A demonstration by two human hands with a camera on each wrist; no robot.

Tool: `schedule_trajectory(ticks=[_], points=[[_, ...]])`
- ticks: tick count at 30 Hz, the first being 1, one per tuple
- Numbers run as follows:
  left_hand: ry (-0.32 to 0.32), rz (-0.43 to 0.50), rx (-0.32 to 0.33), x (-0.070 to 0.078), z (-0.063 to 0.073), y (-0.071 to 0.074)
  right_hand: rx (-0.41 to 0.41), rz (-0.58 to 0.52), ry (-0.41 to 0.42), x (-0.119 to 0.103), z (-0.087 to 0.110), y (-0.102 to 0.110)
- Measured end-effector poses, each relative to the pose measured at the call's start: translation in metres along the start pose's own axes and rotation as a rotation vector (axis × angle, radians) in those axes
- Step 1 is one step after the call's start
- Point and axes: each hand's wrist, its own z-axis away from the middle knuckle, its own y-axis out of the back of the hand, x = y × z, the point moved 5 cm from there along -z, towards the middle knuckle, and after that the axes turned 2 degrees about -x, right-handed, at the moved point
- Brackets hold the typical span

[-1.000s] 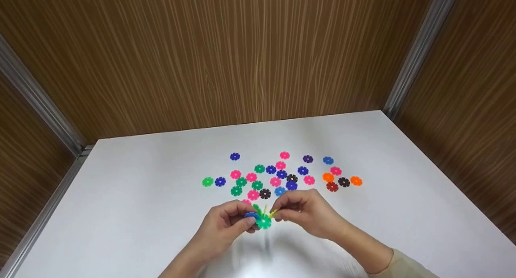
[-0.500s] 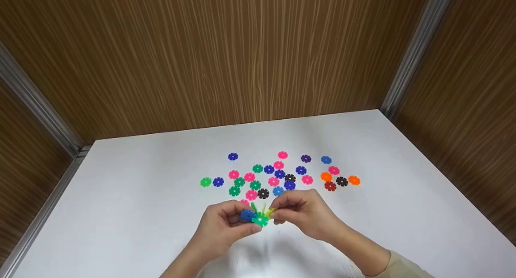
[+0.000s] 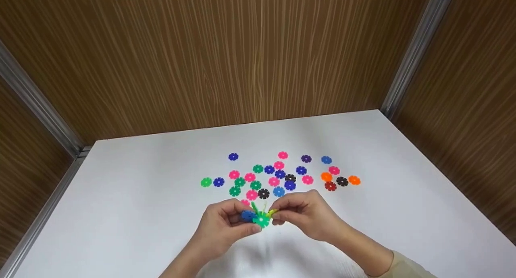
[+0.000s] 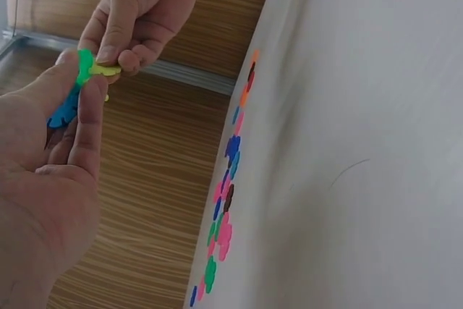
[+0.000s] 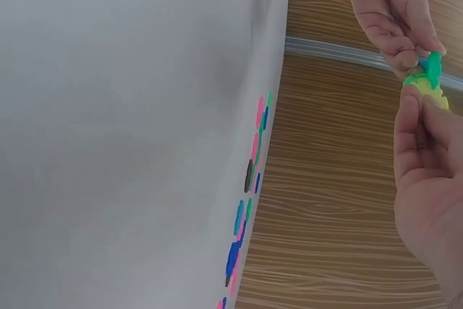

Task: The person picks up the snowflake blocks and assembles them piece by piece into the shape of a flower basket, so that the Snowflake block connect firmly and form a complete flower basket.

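Above the near part of the table, my left hand point(image 3: 223, 227) holds a small cluster of joined notched plastic discs. At its middle is a green disc point(image 3: 261, 220), pinched between left thumb and fingers. A blue disc point(image 3: 248, 216) sticks out on the left side, and a lighter green disc point(image 3: 254, 207) stands up behind. My right hand point(image 3: 304, 215) pinches a yellow disc point(image 3: 272, 212) at the cluster's right edge. In the left wrist view that yellow disc point(image 4: 105, 70) meets the green one. Fingers partly hide the cluster.
Many loose notched discs lie flat on the white table point(image 3: 141, 189) beyond the hands. Among them are a pink disc point(image 3: 252, 195), a black disc point(image 3: 263, 193) and an orange disc point(image 3: 354, 180). Wood-patterned panels point(image 3: 242, 60) rise behind the table and at both sides.
Over the last second the cluster has turned slightly in my left hand, so the blue disc faces up more, and the left thumb has shifted beneath the green disc. The loose discs have stayed put.
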Motion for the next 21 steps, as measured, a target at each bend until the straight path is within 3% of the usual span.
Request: schedule_trajectory(ticks=[10,21], points=[[0.024,-0.007,0.001,0.0005,-0.0015,-0.0008,-0.025,0.197,0.001,-0.0096,-0.0034,0.0017],[-0.01,0.03,-0.016,0.0017,-0.0033,-0.0024,-0.005,0.052,0.006,-0.004,-0.0017,0.0031]])
